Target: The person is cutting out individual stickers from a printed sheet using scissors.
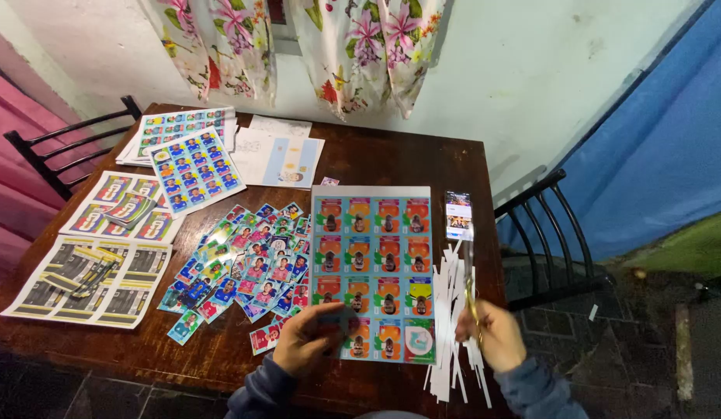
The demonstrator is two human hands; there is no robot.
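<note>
While the left hand (308, 339) curls its fingers around a small cut card (335, 320) over the printed sheet (374, 256), the right hand (492, 334) clenches scissors (471, 291) above paper strips (451, 310).

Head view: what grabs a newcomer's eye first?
The bright uncut card sheet in orange and teal, lying mid-table just ahead of both hands. The left hand rests on its lower edge and seems to hold a cut card, while the right hand grips scissors over a heap of white paper strips. To the left, a loose spread of cut cards covers the dark wooden table.
</note>
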